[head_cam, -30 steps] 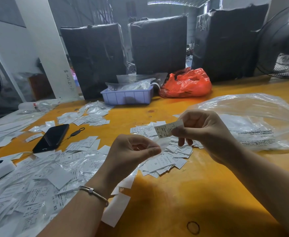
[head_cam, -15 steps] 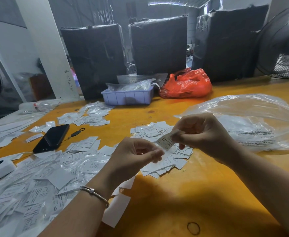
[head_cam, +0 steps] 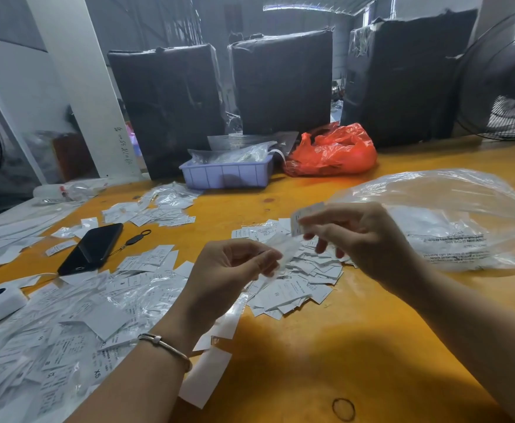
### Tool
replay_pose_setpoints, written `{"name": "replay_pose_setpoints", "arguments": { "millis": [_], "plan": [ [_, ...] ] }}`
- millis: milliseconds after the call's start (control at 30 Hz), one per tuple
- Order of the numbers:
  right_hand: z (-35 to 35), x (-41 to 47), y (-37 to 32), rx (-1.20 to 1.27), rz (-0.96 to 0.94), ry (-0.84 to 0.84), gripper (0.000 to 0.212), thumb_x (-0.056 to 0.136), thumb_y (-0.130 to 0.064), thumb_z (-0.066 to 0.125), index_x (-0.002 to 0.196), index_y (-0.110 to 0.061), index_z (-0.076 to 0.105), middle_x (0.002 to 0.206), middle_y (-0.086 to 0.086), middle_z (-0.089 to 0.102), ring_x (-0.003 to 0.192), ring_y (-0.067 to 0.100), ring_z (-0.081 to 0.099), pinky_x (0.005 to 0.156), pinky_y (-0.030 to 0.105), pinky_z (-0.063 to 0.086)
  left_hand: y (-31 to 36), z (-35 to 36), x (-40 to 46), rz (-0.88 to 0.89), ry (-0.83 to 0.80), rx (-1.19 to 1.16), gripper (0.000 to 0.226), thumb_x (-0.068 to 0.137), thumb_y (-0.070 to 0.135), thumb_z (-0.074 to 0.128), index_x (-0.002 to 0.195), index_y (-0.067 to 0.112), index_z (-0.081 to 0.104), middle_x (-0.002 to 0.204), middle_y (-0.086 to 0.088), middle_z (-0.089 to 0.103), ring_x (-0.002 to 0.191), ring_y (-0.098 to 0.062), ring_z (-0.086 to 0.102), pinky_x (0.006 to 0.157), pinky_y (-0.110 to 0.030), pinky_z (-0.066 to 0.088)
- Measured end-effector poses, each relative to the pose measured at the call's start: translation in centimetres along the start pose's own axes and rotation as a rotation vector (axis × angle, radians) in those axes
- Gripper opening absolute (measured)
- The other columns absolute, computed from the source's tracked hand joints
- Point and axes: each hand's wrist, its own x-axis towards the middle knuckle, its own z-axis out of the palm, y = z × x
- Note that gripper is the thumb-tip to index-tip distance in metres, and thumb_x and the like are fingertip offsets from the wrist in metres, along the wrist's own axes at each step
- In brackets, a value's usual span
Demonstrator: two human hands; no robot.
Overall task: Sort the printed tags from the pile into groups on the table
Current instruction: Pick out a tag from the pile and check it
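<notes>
Orange wooden table [head_cam: 357,346], white pillar [head_cam: 76,87], black-wrapped bales [head_cam: 283,83], fan [head_cam: 506,87]

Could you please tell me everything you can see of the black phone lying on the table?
The black phone lies flat on the yellow table, left of both hands, glossy and dark, angled diagonally. A short strap with a dark ring trails from its far end. White printed tags lie close around it. Neither hand touches it.

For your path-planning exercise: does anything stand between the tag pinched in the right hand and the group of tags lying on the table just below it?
Nothing visible does. The right hand holds the tag in open air above the group of tags; the left hand, pinching a clear sleeve, sits to one side.
</notes>
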Motion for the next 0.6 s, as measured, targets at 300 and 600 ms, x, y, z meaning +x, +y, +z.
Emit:
{"name": "replay_pose_setpoints", "arguments": {
  "millis": [300, 600],
  "plan": [
    [1.0, -0.3, 0.1, -0.064, -0.007, -0.235, 0.006, 0.078, -0.023, 0.073, 0.072, -0.021, 0.071, 0.061, -0.011, 0.067, 0.056, 0.012, 0.063, 0.053, 0.023, 0.052, -0.2, 0.3, 0.0, -0.065, -0.167, 0.144, 0.012, 0.086, 0.022, 0.07, 0.093, 0.016, 0.077, 0.08, 0.002, 0.075, 0.076, -0.01, 0.07, 0.062, -0.015, 0.05],
    [1.5, -0.4, 0.3, -0.294, -0.106, -0.184, 0.008, 0.08, -0.019, 0.075, 0.077, -0.011, 0.075, 0.063, -0.015, 0.063, 0.058, 0.007, 0.061, 0.055, 0.021, 0.048, -0.4, 0.1, 0.1, 0.025, -0.152, 0.249, 0.006, 0.082, 0.017, 0.076, 0.077, 0.021, 0.076, 0.07, 0.003, 0.073, 0.068, -0.013, 0.069, 0.065, -0.025, 0.056]
  ]
}}
